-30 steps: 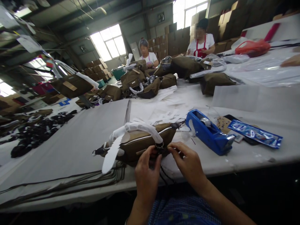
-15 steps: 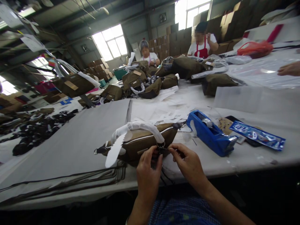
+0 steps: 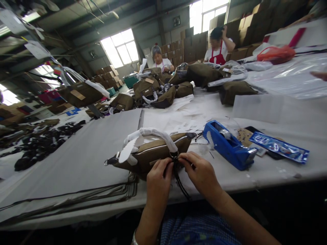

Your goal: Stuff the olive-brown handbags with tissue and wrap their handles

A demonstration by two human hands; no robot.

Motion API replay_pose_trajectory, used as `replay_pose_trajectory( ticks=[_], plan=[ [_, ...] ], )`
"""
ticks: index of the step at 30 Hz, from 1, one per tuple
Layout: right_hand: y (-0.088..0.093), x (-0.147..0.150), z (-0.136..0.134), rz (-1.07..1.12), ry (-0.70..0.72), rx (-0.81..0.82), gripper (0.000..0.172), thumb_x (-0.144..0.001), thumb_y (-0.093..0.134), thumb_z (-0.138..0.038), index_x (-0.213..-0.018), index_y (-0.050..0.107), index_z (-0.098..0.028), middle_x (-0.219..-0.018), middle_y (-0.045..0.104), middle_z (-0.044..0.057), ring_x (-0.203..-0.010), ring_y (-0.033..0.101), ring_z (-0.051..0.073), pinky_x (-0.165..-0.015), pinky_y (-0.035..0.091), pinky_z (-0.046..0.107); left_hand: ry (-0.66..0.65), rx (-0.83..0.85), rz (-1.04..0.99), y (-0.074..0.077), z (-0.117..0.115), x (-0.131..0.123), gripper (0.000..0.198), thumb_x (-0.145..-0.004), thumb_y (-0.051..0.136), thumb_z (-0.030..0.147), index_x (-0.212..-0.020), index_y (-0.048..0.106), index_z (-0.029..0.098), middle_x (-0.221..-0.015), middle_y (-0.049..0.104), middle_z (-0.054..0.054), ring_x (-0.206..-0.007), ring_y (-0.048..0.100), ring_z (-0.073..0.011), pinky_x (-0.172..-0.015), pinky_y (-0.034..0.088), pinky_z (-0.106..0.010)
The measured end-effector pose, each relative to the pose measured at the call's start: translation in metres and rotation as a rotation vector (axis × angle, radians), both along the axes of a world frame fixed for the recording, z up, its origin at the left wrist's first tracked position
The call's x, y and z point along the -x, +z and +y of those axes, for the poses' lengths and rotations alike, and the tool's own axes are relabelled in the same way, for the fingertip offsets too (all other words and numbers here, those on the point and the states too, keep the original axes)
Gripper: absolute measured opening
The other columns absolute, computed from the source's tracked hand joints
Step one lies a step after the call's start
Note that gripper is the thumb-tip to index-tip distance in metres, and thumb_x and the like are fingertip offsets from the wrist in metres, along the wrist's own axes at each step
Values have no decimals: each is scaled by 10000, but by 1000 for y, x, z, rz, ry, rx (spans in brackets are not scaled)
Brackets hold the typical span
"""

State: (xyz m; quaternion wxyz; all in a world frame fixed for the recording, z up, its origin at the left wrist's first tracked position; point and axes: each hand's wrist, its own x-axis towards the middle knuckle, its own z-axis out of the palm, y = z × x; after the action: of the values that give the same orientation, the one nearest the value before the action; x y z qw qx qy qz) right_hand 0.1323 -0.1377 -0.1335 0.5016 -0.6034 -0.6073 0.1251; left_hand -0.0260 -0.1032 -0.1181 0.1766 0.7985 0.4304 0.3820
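An olive-brown handbag point(image 3: 150, 153) with a silver zip lies on the white table in front of me. Its arched handle point(image 3: 163, 136) is wrapped in white, and a white paper strip point(image 3: 127, 151) sticks out from the wrapping. Below the metal ring at the handle's right end, the fingers of my left hand point(image 3: 159, 175) pinch a black cord. From the right, my right hand point(image 3: 200, 170) pinches the same cord close to the ring. Loose ends of the black cord point(image 3: 182, 185) dangle toward the table edge. The fingertips hide the exact spot where the cord meets the ring.
To the right stand a blue tape dispenser point(image 3: 228, 146) and a blue printed packet point(image 3: 279, 147). More olive bags point(image 3: 204, 73) are heaped at the back, where two people work. Dark straps point(image 3: 102, 200) lie along the front edge, left. Another person's hand point(image 3: 320, 75) shows at far right.
Both hands have drawn closer together at the ring, and the black cord ends now hang in plain view. The white paper strip has swung upward. One person behind has raised a hand to the head.
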Motion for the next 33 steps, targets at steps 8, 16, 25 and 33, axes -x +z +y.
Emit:
replay_pose_trajectory(
  ticks=[8,16,25,33],
  plan=[
    [-6,-50,-26,-28,-185,-34,156,-934,635,-367,-986,749,-273,-976,760,26,-846,709,215,-760,519,321,90,189,-229,11,3,25,135,-955,607,353,-960,635,221,-822,632,18,-723,576,-132,-695,459,-243],
    [1,-47,-34,999,93,45,228,-730,855,-387,-862,762,-225,-769,720,24,-553,600,104,-530,511,210,-145,657,-855,15,-11,2,195,-967,602,403,-1003,547,220,-1067,680,-33,-639,552,-67,-459,357,-148],
    [-5,-25,-28,1219,207,81,201,-715,883,-331,-879,803,-247,-855,778,32,-717,713,115,-709,582,178,-170,519,-815,10,-14,-10,156,-977,614,353,-1038,629,210,-763,588,32,-723,549,-76,-715,475,-165],
    [-8,-20,-24,891,180,91,157,-813,800,-363,-931,795,-259,-850,758,22,-759,701,146,-749,587,238,-239,452,-691,7,-15,-13,155,-905,708,285,-1056,719,249,-1014,747,-20,-947,703,-146,-850,570,-213]
  ],
)
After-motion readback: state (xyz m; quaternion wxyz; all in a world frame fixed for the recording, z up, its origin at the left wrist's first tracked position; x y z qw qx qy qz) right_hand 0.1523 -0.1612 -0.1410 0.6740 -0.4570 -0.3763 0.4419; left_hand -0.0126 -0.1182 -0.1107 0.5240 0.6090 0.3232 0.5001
